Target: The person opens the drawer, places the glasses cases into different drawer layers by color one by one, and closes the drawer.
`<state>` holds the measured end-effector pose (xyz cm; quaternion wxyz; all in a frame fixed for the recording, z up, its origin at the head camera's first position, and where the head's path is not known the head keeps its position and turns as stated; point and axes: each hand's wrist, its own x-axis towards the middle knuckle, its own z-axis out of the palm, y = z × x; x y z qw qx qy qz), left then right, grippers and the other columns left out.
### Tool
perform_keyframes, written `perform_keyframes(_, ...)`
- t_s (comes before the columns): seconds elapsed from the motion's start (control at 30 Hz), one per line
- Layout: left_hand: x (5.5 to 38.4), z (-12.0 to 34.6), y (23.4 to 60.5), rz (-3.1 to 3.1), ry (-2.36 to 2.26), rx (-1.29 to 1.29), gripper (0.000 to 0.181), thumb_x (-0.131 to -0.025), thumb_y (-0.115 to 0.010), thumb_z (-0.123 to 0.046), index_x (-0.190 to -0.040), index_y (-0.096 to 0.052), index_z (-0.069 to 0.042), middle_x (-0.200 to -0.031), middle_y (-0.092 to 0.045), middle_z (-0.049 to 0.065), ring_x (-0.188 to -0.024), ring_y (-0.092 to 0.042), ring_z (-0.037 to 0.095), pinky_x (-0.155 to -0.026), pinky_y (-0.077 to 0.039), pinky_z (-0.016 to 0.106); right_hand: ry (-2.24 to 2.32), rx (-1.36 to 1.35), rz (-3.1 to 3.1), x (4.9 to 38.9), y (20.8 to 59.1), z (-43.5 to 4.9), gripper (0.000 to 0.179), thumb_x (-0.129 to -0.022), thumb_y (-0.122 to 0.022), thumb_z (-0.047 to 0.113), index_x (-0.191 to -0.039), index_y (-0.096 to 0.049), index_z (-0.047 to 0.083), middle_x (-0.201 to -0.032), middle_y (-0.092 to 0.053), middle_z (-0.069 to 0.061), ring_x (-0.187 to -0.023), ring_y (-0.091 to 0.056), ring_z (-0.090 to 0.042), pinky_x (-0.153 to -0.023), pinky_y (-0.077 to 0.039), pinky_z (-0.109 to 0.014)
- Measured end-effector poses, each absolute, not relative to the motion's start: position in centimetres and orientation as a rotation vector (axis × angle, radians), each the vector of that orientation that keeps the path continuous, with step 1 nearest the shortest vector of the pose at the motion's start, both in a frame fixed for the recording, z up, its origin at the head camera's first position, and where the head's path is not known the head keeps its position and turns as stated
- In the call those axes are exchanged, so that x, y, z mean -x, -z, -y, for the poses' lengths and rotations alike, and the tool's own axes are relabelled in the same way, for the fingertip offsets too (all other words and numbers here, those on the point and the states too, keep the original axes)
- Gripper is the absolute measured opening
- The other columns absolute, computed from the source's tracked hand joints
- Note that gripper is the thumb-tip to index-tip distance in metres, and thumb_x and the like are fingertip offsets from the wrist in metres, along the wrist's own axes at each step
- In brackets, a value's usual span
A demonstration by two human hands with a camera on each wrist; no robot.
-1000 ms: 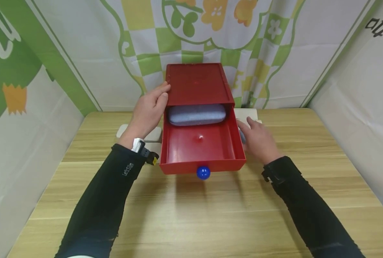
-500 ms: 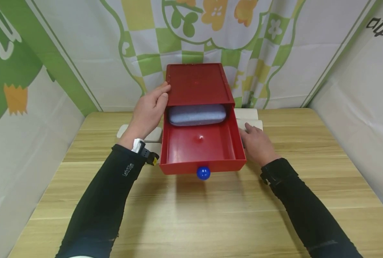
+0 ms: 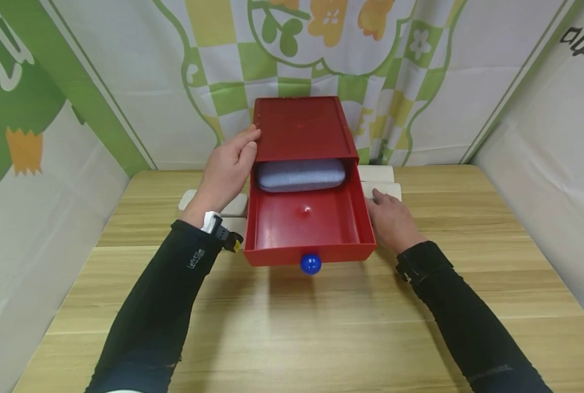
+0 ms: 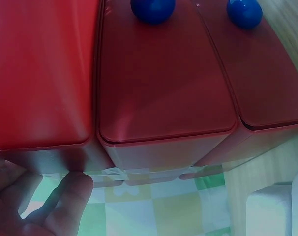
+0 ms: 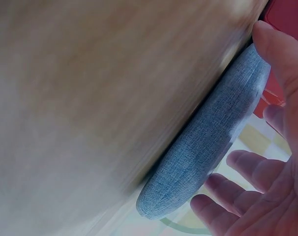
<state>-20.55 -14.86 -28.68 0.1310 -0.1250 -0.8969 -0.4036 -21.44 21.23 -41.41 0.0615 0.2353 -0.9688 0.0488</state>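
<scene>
A red drawer cabinet (image 3: 299,128) stands at the back of the table, its top drawer (image 3: 302,229) pulled out by a blue knob (image 3: 310,264). In the back of that drawer lies a blue-grey fabric glasses case (image 3: 301,175). My left hand (image 3: 227,173) rests against the cabinet's left side, fingers extended. Low on the right, my right hand (image 3: 395,222) reaches beside the drawer. The right wrist view shows a second blue-grey fabric glasses case (image 5: 205,135) on the table, with thumb and spread fingers about it. The lower drawers (image 4: 163,73) are closed.
Rounded white blocks (image 3: 235,206) lie left of the cabinet, partly behind my left wrist. More white blocks (image 3: 387,189) sit to its right, just beyond my right hand. A patterned curtain (image 3: 223,65) hangs behind the wooden table (image 3: 292,338).
My right hand has lowered and closed in slightly beside the drawer, now covering the second glasses case in the head view. The left hand and the drawer stay put.
</scene>
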Motion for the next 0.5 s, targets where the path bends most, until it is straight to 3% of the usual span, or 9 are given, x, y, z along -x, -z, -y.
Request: perform_keyframes(0.5, 20.53, 14.87, 28.74, 2.603, 1.183, 0.372, 0.053, -0.111, -0.038, -0.039, -0.157, -0.05, -0.015, -0.165, -0.042, -0.003, -0.153, -0.036, 0.011, -0.126, -0.033, 0.039, -0.071, -0.734, 2.946, 21.36, 41.37, -21.0, 0.041, -0.099, -0.064, 0.014, -0.139, -0.059, 0.006, -0.141, -0.063, -0.027, -0.143, -0.047, -0.045, -0.117, -0.04, -0.06)
